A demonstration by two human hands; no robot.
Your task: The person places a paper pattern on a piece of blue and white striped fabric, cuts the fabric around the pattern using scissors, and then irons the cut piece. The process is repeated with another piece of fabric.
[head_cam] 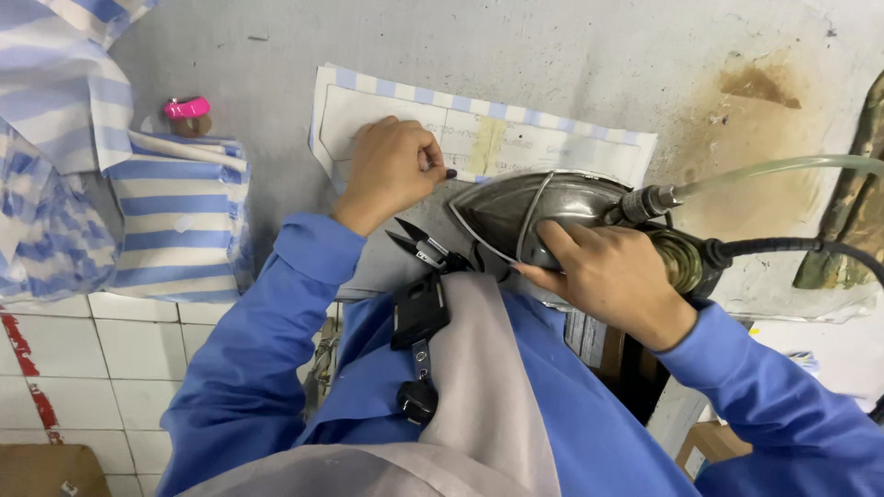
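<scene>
The right hand point(612, 276) holds the steam iron point(552, 213) in a closed grip at the counter's point(571, 64) near edge, on a white paper pattern point(479, 138) over striped fabric. The left hand point(391, 170), curled shut, presses that pattern. Folded striped fabric point(180, 221) lies by the left edge

Iron handle point(677, 258) hidden under right hand point(612, 276). Pattern sheet point(479, 138) partly covered by left hand point(391, 170). Striped fabric point(55, 83) cut off at left edge.
</scene>
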